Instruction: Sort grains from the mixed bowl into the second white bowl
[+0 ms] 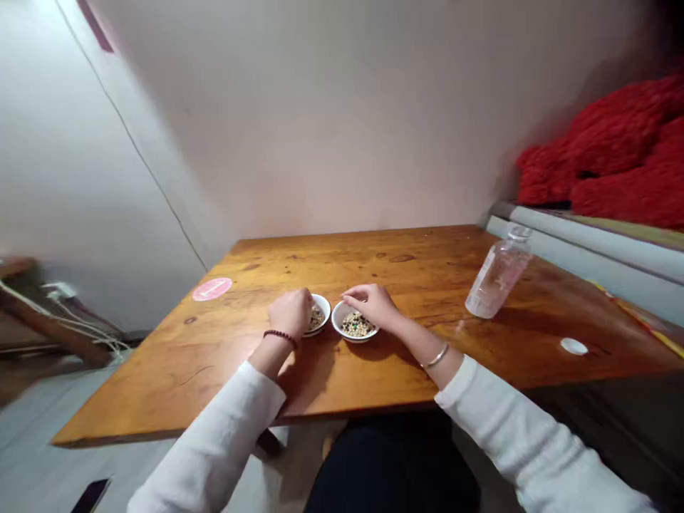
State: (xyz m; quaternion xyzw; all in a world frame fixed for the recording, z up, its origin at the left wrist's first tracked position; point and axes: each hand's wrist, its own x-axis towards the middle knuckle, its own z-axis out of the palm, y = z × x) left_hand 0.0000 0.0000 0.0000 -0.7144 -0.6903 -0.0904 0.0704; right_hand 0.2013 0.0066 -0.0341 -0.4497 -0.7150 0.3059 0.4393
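Two small white bowls stand side by side on the wooden table, both holding a mix of tiny pale, dark and coloured pieces like beads or beans. My left hand is closed at the near-left side of the left bowl, covering part of it. Its fingertips are hidden, so whatever they grip does not show. Over the far rim of the right bowl is my right hand, thumb and fingers drawn together in a pinch. Anything between those fingertips is too small to make out. The mixed pieces show below it.
A clear plastic bottle, uncapped, stands on the right of the wooden table, with a white cap nearer the edge. A pink round sticker lies at the left. Red fluffy fabric is piled beyond the right side.
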